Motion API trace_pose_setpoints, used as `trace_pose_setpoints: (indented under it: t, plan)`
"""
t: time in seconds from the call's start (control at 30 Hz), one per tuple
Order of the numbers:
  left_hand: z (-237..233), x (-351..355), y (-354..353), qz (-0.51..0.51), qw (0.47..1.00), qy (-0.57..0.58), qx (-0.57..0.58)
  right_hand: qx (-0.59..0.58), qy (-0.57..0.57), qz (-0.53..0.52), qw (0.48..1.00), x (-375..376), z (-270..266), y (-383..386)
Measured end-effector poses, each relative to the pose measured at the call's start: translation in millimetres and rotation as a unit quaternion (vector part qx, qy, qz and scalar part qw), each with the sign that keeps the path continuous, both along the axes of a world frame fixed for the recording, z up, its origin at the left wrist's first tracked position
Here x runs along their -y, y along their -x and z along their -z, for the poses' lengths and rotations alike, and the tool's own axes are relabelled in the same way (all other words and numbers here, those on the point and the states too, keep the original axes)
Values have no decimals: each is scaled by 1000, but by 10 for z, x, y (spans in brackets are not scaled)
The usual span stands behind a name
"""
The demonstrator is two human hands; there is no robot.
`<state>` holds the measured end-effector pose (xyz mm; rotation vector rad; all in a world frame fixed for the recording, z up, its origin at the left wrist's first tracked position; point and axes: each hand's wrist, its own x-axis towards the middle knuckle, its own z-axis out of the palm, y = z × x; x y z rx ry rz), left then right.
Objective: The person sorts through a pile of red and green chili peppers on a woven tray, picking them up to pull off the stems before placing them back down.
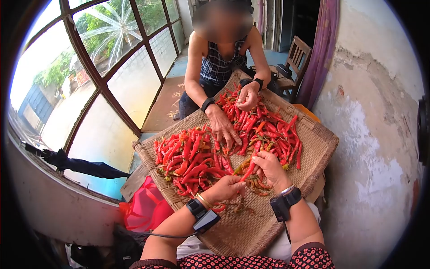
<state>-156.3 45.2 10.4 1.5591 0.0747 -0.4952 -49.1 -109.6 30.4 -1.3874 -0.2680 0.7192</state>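
A red chili pepper (248, 171) is stretched between my two hands above the near part of a woven tray (235, 231). My left hand (222, 188) has its fingers closed at the pepper's lower end. Thumb and fingers of my right hand (270, 169) pinch its upper end. To the left lies a heap of red chili peppers (190, 154), and a second heap of chili peppers (273, 132) spreads across the far right of the tray. Some greenish and darker peppers (259, 184) lie just under my hands.
Across the tray, a co-worker (224, 67) reaches with both hands into the peppers. Left of the tray are a red plastic bag (145, 206), a folded black umbrella (85, 166) and a window. A wooden chair (296, 65) and a worn wall (367, 134) stand at right.
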Motion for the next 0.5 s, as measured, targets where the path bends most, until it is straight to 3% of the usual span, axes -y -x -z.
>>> trace_pose_setpoints:
  t: [0.2, 0.4, 0.5]
  plan:
    - [-7, -60, -52, -67, 997, 37, -2, -20, -23, -8, 999, 2, -4, -8]
    - [-32, -114, -192, -160, 986, 25, -27, 1, -52, 77, 996, -19, 15, 4]
    - [-57, -164, -431, -173, 984, -43, -1, 1, -62, 74, 995, 7, 8, -17]
